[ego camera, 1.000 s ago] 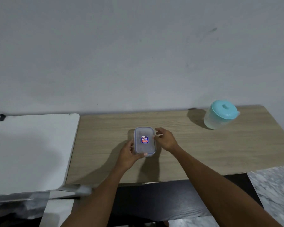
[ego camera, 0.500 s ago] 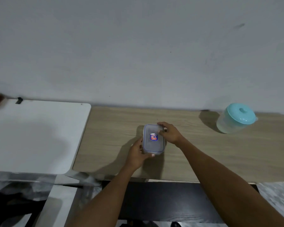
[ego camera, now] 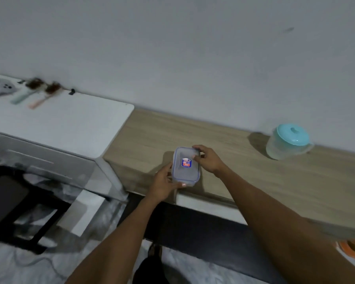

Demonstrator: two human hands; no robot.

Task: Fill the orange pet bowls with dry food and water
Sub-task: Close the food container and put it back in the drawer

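While container stays held, orange bowl appears

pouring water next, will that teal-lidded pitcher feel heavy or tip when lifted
The pitcher looks like rigid translucent plastic, so probably stiff, not fragile. It stands squat on the wooden table, so likely hard to tip. Its fill level is unclear; it could be heavy if full.

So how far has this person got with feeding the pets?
Nothing looks done yet. The left hand and right hand hold the lidded container at the wooden table's near edge, lid on. The teal-lidded jug stands untouched at the back. The orange bowl barely shows at the lower right, contents hidden. Opening, pouring food and pouring water all remain.
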